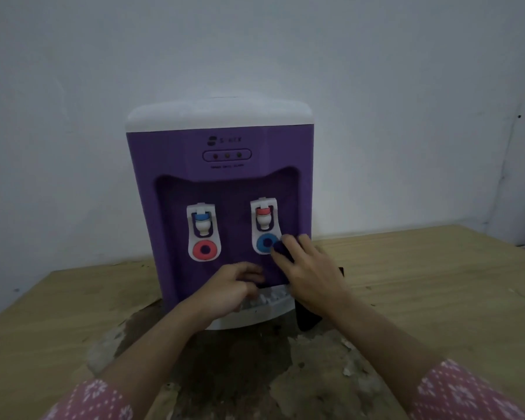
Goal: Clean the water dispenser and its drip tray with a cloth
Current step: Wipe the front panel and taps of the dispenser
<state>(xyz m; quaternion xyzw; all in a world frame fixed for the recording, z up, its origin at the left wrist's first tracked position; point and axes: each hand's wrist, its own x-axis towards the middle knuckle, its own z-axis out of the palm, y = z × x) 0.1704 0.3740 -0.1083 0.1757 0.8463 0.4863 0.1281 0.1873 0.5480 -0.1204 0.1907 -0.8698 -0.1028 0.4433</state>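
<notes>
A purple water dispenser with a white top stands on a wooden table, two white taps in its front recess. Its white drip tray juts out at the bottom. My right hand presses a dark cloth against the recess beside the right tap's blue lever; the cloth's tail hangs down past the tray. My left hand rests with curled fingers on the tray's grille, partly covering it. I cannot see anything held in it.
The wooden table has a dark, worn patch in front of the dispenser. A pale wall stands directly behind. The left tap has a red lever. The table's left edge falls away near the frame's left side.
</notes>
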